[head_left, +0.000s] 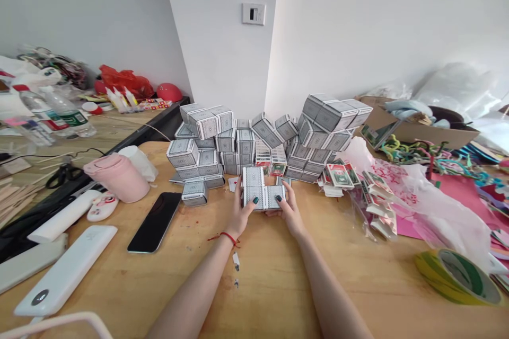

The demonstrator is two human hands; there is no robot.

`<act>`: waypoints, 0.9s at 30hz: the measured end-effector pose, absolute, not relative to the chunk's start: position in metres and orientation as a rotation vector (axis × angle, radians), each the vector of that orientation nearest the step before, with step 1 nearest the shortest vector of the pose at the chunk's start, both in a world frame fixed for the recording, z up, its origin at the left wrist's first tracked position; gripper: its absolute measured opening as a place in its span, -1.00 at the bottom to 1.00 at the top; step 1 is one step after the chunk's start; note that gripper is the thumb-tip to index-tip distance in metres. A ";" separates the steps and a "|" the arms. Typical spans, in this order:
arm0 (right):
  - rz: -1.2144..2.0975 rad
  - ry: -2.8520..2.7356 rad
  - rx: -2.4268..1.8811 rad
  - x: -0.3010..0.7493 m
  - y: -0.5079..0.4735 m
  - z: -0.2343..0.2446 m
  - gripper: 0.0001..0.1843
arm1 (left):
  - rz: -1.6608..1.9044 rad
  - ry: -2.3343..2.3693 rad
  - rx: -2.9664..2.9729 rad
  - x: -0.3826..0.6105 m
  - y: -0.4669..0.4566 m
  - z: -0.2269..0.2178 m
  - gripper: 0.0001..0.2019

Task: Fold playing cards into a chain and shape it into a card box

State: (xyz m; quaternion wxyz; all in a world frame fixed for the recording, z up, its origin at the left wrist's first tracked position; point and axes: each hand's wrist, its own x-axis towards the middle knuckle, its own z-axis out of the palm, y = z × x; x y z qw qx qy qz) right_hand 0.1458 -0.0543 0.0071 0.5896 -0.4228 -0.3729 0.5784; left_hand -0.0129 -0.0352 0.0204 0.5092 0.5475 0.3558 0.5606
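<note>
Card box, grey-patterned, between both hands, just above the wooden surface and directly in front of the main pile. Left hand on the near side, right hand at the right end; fingers of both hands together and clamped on the cardboard. Right end possibly open or folded, too small to tell.

Just left of the hands, one loose box lying apart from the pile. Behind, against the wall, many matching boxes in a tall, uneven pile, apparently closed. Progress so far: a large stack formed. Left over: wrapped card packs in loose rows to the right, beside a plastic bag.

Farther out: phone left, tape roll right.
</note>
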 end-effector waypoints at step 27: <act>1.269 -0.818 -0.962 0.146 -0.048 -0.006 -0.47 | 1.304 0.771 1.031 -0.014 -0.026 0.011 -0.45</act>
